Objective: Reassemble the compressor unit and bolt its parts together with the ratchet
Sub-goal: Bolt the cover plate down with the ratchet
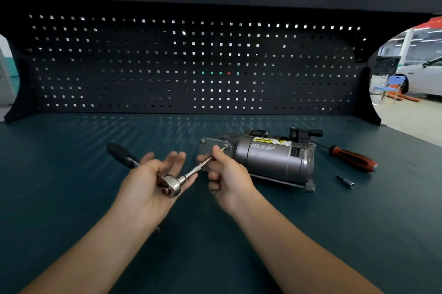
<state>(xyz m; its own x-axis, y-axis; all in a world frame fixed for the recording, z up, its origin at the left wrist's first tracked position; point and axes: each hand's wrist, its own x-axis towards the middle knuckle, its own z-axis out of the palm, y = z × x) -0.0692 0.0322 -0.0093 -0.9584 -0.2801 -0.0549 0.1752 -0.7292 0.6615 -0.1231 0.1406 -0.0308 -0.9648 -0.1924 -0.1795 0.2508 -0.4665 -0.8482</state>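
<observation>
Extension [199, 167] runs 7-to-1 o'clock into compressor [270, 158] bolt [225, 147]; right hand [227, 173], nearer, pinches its tip; left hand [147, 180] cradles ratchet [172, 185], fingers loose.

Ratchet [171, 183] at compressor unit [267, 158] end plate.
The left hand [149, 182] cradled the ratchet head on its palm, fingers spread; the right hand [228, 174] pinched the extension shaft near a plate bolt. A screwdriver [354, 158] and loose bit [345, 181] lay alongside.
</observation>
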